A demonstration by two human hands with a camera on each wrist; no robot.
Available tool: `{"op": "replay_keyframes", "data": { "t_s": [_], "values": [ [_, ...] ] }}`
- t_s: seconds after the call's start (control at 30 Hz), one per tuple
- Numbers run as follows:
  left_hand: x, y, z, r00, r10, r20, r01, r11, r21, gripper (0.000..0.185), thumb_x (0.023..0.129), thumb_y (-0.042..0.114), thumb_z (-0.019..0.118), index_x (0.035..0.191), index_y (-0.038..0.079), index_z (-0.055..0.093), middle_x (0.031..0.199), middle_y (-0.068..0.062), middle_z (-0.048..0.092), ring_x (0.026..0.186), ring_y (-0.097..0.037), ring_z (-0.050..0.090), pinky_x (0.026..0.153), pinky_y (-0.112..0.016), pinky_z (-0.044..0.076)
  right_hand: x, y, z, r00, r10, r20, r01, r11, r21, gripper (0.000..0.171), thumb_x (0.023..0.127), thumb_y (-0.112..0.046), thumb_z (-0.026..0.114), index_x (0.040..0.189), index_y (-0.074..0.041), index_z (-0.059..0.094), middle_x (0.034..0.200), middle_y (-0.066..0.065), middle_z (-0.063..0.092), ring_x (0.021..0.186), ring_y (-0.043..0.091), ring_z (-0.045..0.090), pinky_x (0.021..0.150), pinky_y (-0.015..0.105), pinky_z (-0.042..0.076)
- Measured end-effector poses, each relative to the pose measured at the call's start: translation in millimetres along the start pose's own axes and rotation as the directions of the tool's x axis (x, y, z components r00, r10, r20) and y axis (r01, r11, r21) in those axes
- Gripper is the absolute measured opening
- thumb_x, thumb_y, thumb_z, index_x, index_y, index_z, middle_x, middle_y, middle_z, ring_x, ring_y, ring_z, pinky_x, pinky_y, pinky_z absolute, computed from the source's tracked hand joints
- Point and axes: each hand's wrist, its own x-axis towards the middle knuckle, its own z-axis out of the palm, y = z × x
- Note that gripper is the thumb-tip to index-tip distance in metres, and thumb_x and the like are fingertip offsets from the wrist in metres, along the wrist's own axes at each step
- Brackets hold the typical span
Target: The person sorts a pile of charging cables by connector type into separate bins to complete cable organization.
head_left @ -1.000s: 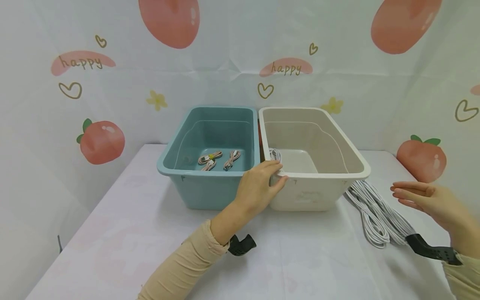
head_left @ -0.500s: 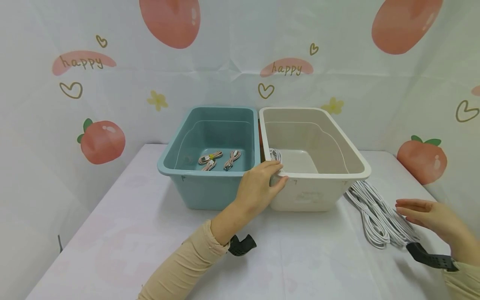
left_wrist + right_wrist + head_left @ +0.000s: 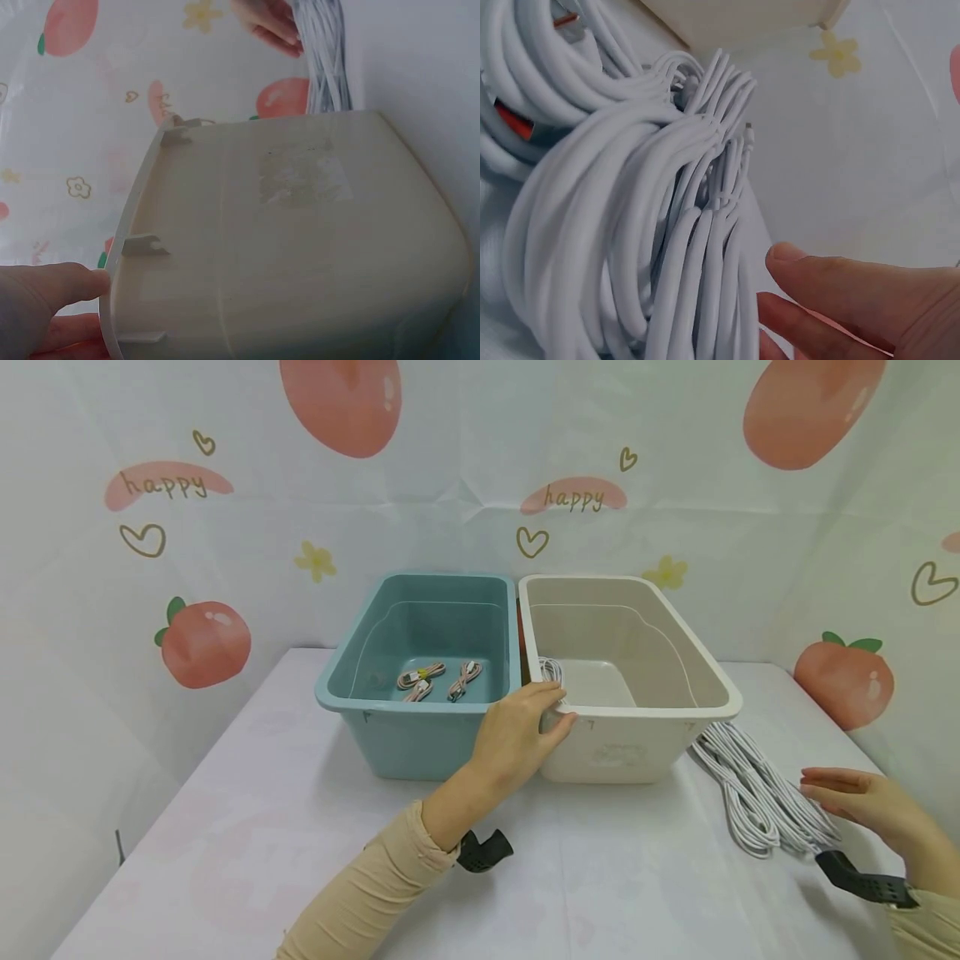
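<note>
A: Beige bin [image 3: 637, 752] count: one. We also log one teal bin [image 3: 390, 739] touching it on its left, both on the tabletop [image 3: 247, 827].

B: Cables?

A: We count three small bundled cables [image 3: 438, 679] in the teal bin, one white coil [image 3: 550, 669] at the beige bin's near left inside corner, and one large heap of white cables [image 3: 750, 793] on the tabletop just right of the beige bin. Single strands in the heap cannot be counted.

B: Hand states?

A: Our left hand [image 3: 517, 739] grips the beige bin's near left rim, thumb on the outer wall. Our right hand [image 3: 862, 802] is flat and relaxed, holding nothing, fingertips just beside the heap.

B: Difference from one second ago?

A: Our right hand has dropped lower, closer to the heap. Left hand and bins are unchanged.
</note>
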Motion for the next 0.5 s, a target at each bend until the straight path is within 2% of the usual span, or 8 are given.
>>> {"op": "replay_keyframes", "data": {
  "t_s": [0.1, 0.2, 0.27, 0.33, 0.43, 0.5],
  "values": [
    [-0.1, 0.0, 0.2, 1.0, -0.002, 0.0, 0.002, 1.0, -0.002, 0.029, 0.086, 0.022, 0.067, 0.109, 0.005, 0.069, 0.116, -0.007, 0.068, 0.11, -0.019, 0.064, 0.088, -0.03, 0.055, 0, 2, 0, 0.999, 0.035, 0.012, -0.035, 0.999, -0.035, 0.065, 0.092, -0.036, 0.056, 0.126, 0.017, 0.042, 0.092, -0.025, 0.059, 0.073, -0.022, 0.045, 0.063, 0.01, 0.048],
    [0.1, -0.4, 0.7, 1.0, -0.001, 0.003, 0.001, 1.0, -0.001, 0.029, 0.086, 0.023, 0.066, 0.109, 0.005, 0.069, 0.116, -0.006, 0.068, 0.11, -0.019, 0.064, 0.088, -0.029, 0.054, 2, 6, 0, 0.998, 0.059, 0.029, -0.056, 0.995, -0.077, 0.068, 0.092, -0.038, 0.055, 0.128, 0.017, 0.04, 0.101, 0.002, 0.069, 0.072, -0.023, 0.043, 0.062, 0.011, 0.047],
    [0.2, -0.6, 1.0, 1.0, 0.001, 0.004, -0.001, 1.0, 0.001, 0.029, 0.086, 0.023, 0.066, 0.109, 0.005, 0.069, 0.116, -0.006, 0.068, 0.109, -0.019, 0.064, 0.088, -0.029, 0.054, 4, 9, 1, 0.997, 0.065, 0.032, -0.061, 0.994, -0.093, 0.068, 0.093, -0.038, 0.055, 0.128, 0.018, 0.04, 0.109, 0.021, 0.066, 0.071, -0.023, 0.041, 0.063, 0.014, 0.048],
    [0.2, -0.6, 1.1, 1.0, 0.004, 0.001, -0.004, 1.0, 0.002, 0.029, 0.086, 0.023, 0.066, 0.108, 0.005, 0.069, 0.116, -0.006, 0.068, 0.109, -0.018, 0.064, 0.088, -0.029, 0.054, 6, 12, 1, 0.998, 0.062, 0.032, -0.059, 0.992, -0.11, 0.067, 0.093, -0.037, 0.054, 0.128, 0.018, 0.039, 0.117, 0.033, 0.058, 0.07, -0.023, 0.04, 0.069, 0.023, 0.053],
    [0.1, -0.5, 0.9, 1.0, 0.007, -0.003, -0.007, 1.0, 0.003, 0.028, 0.086, 0.023, 0.067, 0.108, 0.005, 0.069, 0.116, -0.006, 0.068, 0.109, -0.018, 0.065, 0.088, -0.029, 0.054, 8, 16, 2, 0.997, 0.072, 0.023, -0.069, 0.992, -0.109, 0.067, 0.092, -0.037, 0.055, 0.127, 0.018, 0.04, 0.117, 0.035, 0.057, 0.068, -0.021, 0.039, 0.076, 0.037, 0.054],
    [0.0, -0.5, 0.9, 1.0, 0.008, -0.004, -0.008, 1.0, 0.001, 0.028, 0.086, 0.022, 0.067, 0.108, 0.005, 0.069, 0.116, -0.006, 0.068, 0.109, -0.018, 0.065, 0.088, -0.029, 0.054, 9, 18, 3, 0.997, 0.074, 0.009, -0.073, 0.992, -0.098, 0.065, 0.092, -0.035, 0.057, 0.125, 0.018, 0.042, 0.111, 0.031, 0.062, 0.068, -0.02, 0.041, 0.074, 0.037, 0.054]
  ]
}}
